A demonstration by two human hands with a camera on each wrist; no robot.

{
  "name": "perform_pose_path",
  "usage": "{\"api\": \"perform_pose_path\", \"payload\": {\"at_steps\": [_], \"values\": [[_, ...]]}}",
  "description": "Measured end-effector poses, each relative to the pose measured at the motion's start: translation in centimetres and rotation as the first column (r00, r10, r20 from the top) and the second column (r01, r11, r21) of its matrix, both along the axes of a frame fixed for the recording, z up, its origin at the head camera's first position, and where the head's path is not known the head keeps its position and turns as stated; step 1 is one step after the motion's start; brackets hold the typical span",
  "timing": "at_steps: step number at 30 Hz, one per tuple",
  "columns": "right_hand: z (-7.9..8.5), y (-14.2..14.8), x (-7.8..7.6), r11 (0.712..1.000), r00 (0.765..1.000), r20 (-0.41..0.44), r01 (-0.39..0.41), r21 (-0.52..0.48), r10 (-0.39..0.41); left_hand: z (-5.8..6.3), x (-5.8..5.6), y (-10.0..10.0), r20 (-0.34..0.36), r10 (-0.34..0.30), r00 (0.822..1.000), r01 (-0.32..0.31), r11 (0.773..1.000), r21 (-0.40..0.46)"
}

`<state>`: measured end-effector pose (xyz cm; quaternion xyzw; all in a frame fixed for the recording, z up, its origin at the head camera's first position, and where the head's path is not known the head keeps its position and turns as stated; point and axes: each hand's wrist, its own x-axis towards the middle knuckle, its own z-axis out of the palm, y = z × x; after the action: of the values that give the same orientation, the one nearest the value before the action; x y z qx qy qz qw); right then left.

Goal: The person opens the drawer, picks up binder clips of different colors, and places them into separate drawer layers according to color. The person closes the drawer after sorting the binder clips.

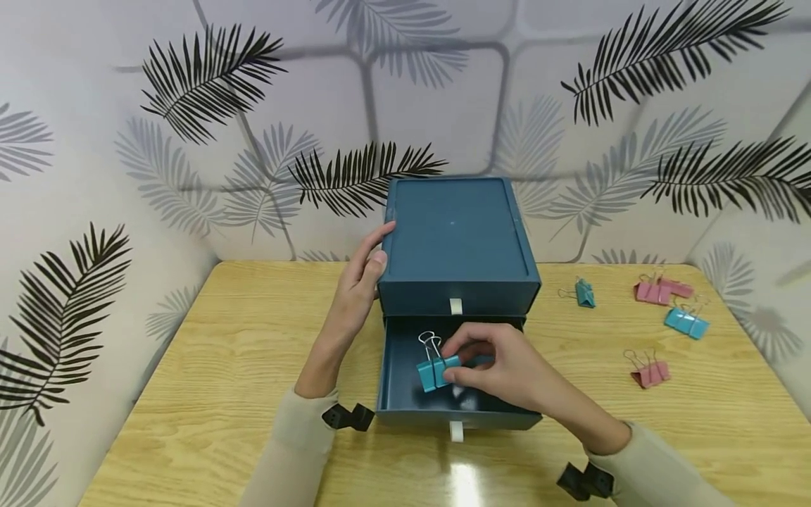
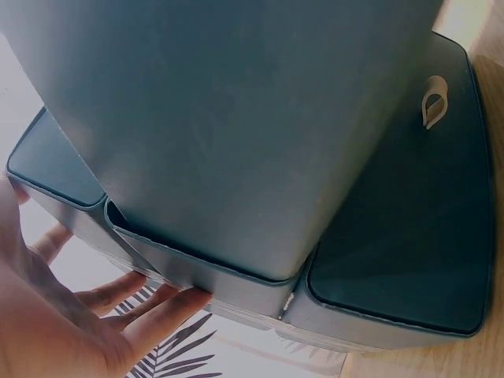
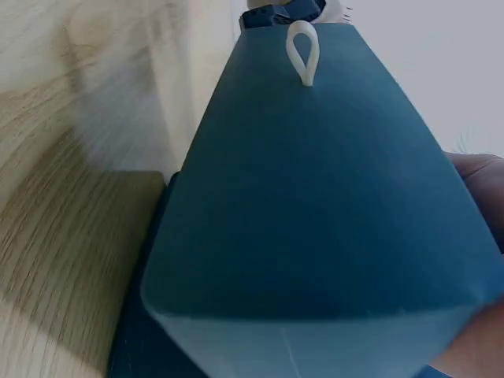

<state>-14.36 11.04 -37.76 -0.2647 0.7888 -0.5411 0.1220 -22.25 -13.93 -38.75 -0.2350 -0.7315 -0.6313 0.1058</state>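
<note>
A dark blue desktop drawer box [image 1: 453,229] stands against the wall, with one drawer [image 1: 405,415] pulled out below its top drawer. My right hand [image 1: 500,362] pinches a blue binder clip [image 1: 434,374] between thumb and fingers over that drawer, the wire handles pointing up. A bit of blue shows behind the fingers; I cannot tell what it is. My left hand [image 1: 357,289] rests against the left side of the box, its fingers [image 2: 169,319] extended along the side in the left wrist view. In the right wrist view the drawer front [image 3: 315,181] hides most of the right hand.
On the wooden table [image 1: 253,338], right of the box, lie a teal binder clip [image 1: 585,293], another blue clip [image 1: 687,322] and several pink clips [image 1: 650,373]. White pull tabs [image 1: 456,431] stick out from the drawer fronts. A leaf-patterned wall covering [image 1: 317,105] rises behind the table.
</note>
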Motion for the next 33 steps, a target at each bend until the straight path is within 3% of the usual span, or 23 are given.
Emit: {"api": "perform_pose_path", "payload": {"at_steps": [5,12,22,33], "values": [[-0.3,-1.0,-0.8,0.998,0.999,0.003,-0.042,0.043,0.042,0.0,-0.1,0.0,0.01,-0.011,1.0,0.011,1.0,0.015],[-0.9,-2.0,-1.4,0.991,0.99,0.087,-0.12,0.063,0.114,-0.1,0.0,0.0,0.028,-0.013,1.0,0.013,1.0,0.024],[-1.6,-3.0,-1.7,0.973,0.983,0.067,-0.177,0.149,0.169,-0.1,0.0,0.0,0.018,-0.002,1.0,0.002,1.0,0.002],[-1.5,-3.5,-1.6,0.965,0.99,0.021,-0.142,0.22,0.141,0.0,0.0,-0.1,0.003,-0.003,1.0,0.003,1.0,0.002]]}}
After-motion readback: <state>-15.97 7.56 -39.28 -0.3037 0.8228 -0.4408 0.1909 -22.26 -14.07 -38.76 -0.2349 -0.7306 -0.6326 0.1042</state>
